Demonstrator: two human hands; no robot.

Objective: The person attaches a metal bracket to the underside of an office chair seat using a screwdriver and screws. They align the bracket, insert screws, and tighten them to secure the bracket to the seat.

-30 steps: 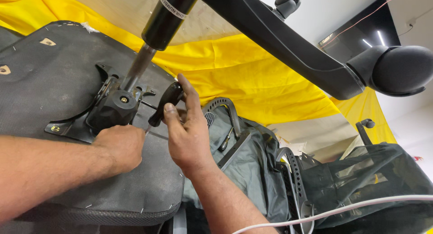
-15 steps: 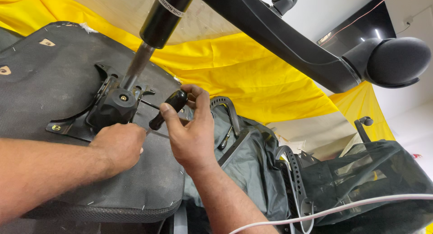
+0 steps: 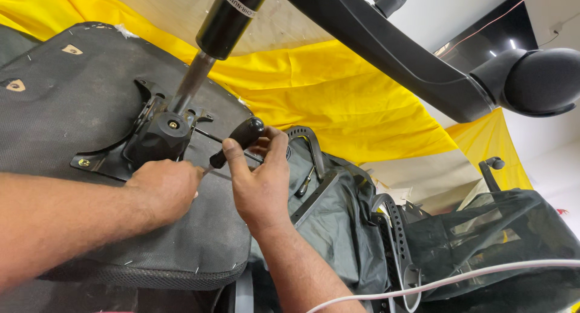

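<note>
Black fabric covers the underside of the upturned chair seat (image 3: pixel 66 114) in front of me, and bolted to the middle of it is a dark metal plate (image 3: pixel 115 159) with a chunky black knob (image 3: pixel 158 137). Out of that plate rises the gas cylinder (image 3: pixel 208 53), a bright steel rod below and a thick black tube above, tilted up and to the right. From its top a black leg of the chair base (image 3: pixel 411 59) runs off to the right and ends in a round castor (image 3: pixel 538 80).

My right hand (image 3: pixel 258 181) is wrapped around the black handle of a screwdriver (image 3: pixel 237 141); thumb and fingers are closed firmly on it, with the butt of the handle sticking out above my thumb. The tool slants down and to the left, toward the plate.

My left hand (image 3: pixel 164 189) lies curled on the seat fabric just below the plate, right where the shaft of the tool comes down. The fingers are bent under, so I cannot tell whether they pinch the shaft or merely rest there.

Yellow cloth (image 3: pixel 338 102) hangs behind everything. Beside the seat on the right lie grey mesh chair backs (image 3: pixel 338 228) with black frames, and a white cable (image 3: pixel 459 278) crosses the lower right corner.
</note>
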